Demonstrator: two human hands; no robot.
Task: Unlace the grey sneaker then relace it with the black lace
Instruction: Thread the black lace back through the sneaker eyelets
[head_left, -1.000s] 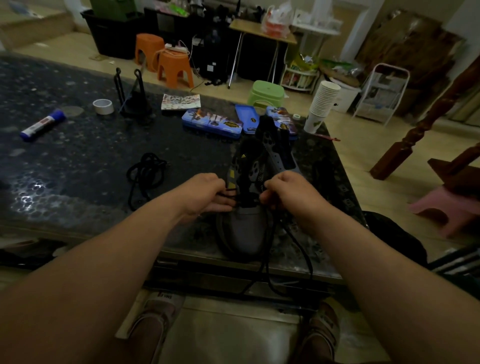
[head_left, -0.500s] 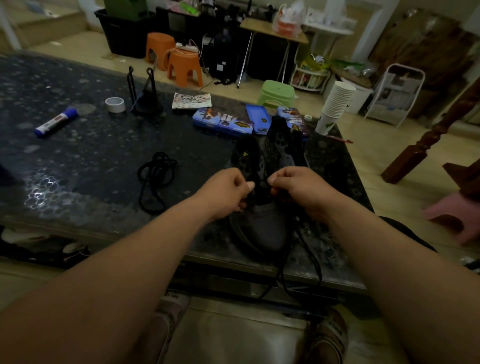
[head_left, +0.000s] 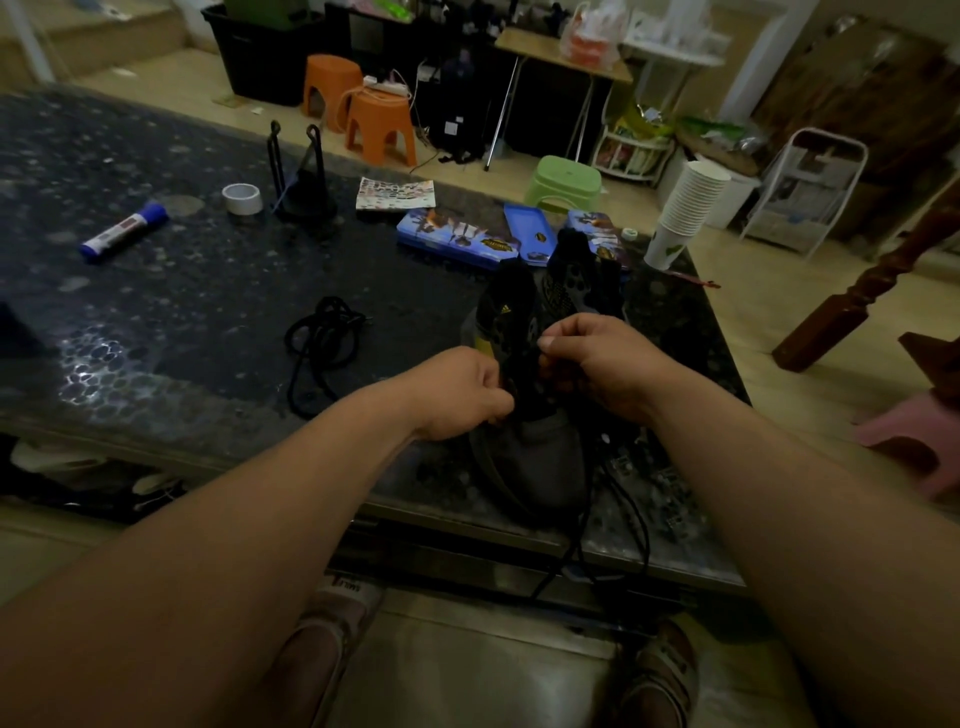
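Grey fabric marks the toe of the sneaker (head_left: 540, 457), which stands on the dark speckled table (head_left: 208, 322) near its front edge, toe pointing toward me and the black tongue and heel rising behind it. From my screen I see both hands meeting over the eyelet rows. The left hand (head_left: 457, 395) has its fingers curled in tight, pinching the black lace (head_left: 631, 512) at the left side of the lacing. The right hand (head_left: 597, 364) is raised a little higher, thumb and forefinger pressed together on the same lace above the tongue, the other fingers folded under. The light is dim, so I cannot tell which eyelet the lace runs through. Two loose strands of it drop from the shoe's right side, cross the table edge and hang down in front.

Left of the sneaker, well apart from it, a second black cord (head_left: 322, 338) lies in a loose coil. Further back on the table I make out a blue-capped glue stick (head_left: 122, 233), a roll of tape (head_left: 242, 198), a black wire stand (head_left: 304, 192) and some blue tins (head_left: 457, 236) just behind the shoe. A tilted stack of paper cups (head_left: 685, 208) stands at the far right corner.
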